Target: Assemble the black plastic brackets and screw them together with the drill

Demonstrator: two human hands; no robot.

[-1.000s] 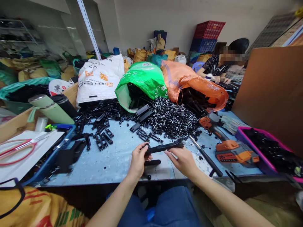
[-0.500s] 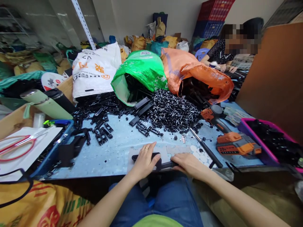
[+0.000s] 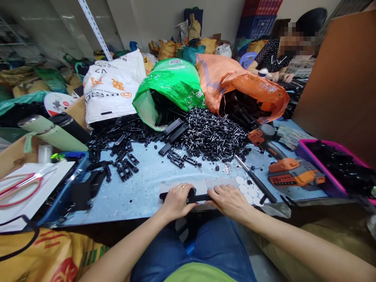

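Observation:
Both hands grip a long black plastic bar close to the table's front edge. My left hand is closed round its left part, and the bar's rounded end sticks out to the left. On the right part, my right hand is closed with its fingers bent over the bar. A pale flat board lies behind and under the hands. Beyond it is a heap of black-headed screws or pins with metal shanks. Several black linked parts lie left of the heap.
A cordless power tool and a black-handled rod lie at right, near a pink bin of black parts. White, green and orange sacks line the back. At left are scissors and bottles. Another person sits back right.
Both hands have shifted slightly left with the black bar. Its two parts stood at an angle and now look nearly in line. My left fingers have curled further round it.

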